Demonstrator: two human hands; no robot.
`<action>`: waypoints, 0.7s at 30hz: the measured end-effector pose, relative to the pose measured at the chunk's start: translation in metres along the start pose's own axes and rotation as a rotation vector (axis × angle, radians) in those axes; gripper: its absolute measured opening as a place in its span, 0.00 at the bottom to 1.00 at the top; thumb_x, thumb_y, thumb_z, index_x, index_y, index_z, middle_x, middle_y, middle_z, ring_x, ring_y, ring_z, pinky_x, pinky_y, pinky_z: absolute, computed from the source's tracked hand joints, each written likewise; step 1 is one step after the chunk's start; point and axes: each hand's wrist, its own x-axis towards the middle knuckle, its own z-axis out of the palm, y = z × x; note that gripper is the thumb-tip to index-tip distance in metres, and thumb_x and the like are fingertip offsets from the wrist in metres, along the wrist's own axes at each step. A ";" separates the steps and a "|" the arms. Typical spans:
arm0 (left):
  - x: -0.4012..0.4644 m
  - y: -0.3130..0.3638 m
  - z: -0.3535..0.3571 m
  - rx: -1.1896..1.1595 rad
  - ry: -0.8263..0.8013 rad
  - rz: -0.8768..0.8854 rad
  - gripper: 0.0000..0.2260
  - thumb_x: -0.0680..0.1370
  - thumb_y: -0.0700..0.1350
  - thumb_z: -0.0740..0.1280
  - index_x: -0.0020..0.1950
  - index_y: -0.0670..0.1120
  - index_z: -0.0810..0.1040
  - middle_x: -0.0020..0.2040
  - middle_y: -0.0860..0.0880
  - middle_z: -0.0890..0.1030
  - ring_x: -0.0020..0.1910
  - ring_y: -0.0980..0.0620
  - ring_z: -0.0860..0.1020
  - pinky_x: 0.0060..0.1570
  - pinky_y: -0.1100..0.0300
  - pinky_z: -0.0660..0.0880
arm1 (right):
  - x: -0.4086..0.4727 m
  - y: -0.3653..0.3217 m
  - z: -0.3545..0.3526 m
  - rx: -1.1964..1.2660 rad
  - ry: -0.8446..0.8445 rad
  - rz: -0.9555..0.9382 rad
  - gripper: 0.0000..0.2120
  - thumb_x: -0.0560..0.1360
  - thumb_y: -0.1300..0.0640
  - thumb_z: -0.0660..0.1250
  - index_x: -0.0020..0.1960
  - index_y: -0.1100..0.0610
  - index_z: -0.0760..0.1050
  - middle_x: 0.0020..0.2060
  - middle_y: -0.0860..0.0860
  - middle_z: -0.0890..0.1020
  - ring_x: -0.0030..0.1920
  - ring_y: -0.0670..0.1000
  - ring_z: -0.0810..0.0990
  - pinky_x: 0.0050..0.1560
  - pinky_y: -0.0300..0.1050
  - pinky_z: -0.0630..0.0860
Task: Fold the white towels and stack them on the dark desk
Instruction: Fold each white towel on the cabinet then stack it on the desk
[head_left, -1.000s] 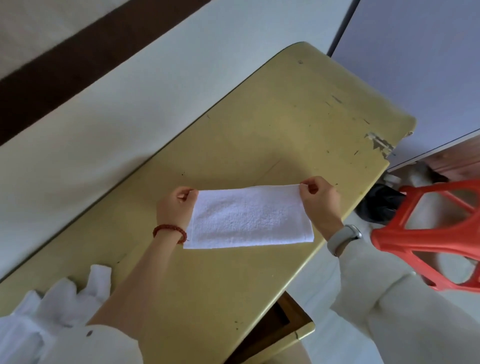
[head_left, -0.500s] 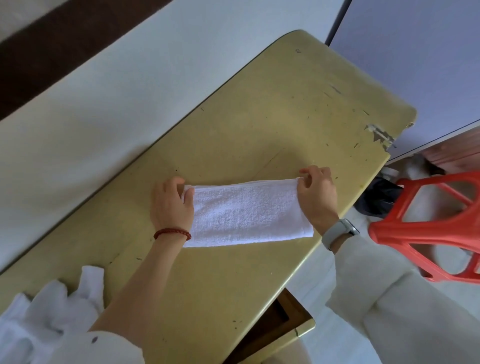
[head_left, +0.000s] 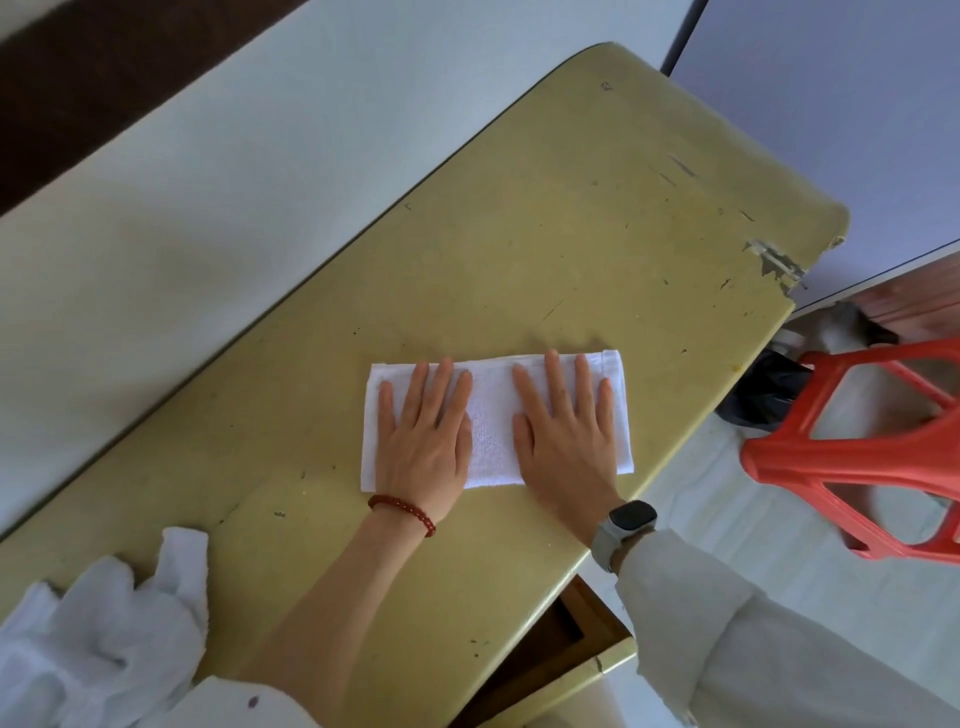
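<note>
Folded white towel (head_left: 493, 415) lies flat at frame centre on yellow-green desk (head_left: 571, 234), near its right edge. Left hand (head_left: 423, 441) and right hand (head_left: 566, 441) rest palm-down on it, side by side, fingers straight, slightly spread, gripping nothing. Crumpled white towels (head_left: 104, 639) at lower left of frame. Red plastic stool (head_left: 852, 457) at right, off desk.

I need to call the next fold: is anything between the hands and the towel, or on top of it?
Nothing visible. The left hand and right hand lie flat, fingers straight, directly on the folded towel, which rests on the desk. The pile of unfolded towels lies apart from it, at the desk's near left end.
</note>
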 end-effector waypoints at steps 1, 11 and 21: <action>-0.001 -0.001 0.000 0.029 -0.026 -0.009 0.20 0.79 0.49 0.48 0.70 0.48 0.63 0.70 0.46 0.68 0.71 0.45 0.60 0.67 0.36 0.56 | -0.002 0.004 0.003 -0.009 0.001 -0.006 0.23 0.76 0.49 0.50 0.69 0.51 0.66 0.69 0.57 0.68 0.70 0.64 0.63 0.69 0.58 0.52; -0.001 -0.013 -0.002 0.075 -0.084 -0.105 0.24 0.77 0.57 0.49 0.72 0.54 0.59 0.74 0.46 0.62 0.72 0.44 0.58 0.65 0.34 0.56 | -0.014 0.043 -0.002 0.023 -0.039 0.154 0.27 0.77 0.45 0.43 0.74 0.51 0.54 0.74 0.54 0.59 0.73 0.58 0.57 0.71 0.57 0.44; 0.042 -0.005 -0.028 -0.098 0.176 -0.043 0.12 0.74 0.47 0.59 0.46 0.48 0.81 0.45 0.51 0.82 0.51 0.45 0.79 0.58 0.29 0.59 | 0.030 0.027 -0.021 0.198 0.315 -0.011 0.15 0.73 0.55 0.56 0.52 0.56 0.78 0.51 0.55 0.80 0.57 0.55 0.72 0.63 0.61 0.65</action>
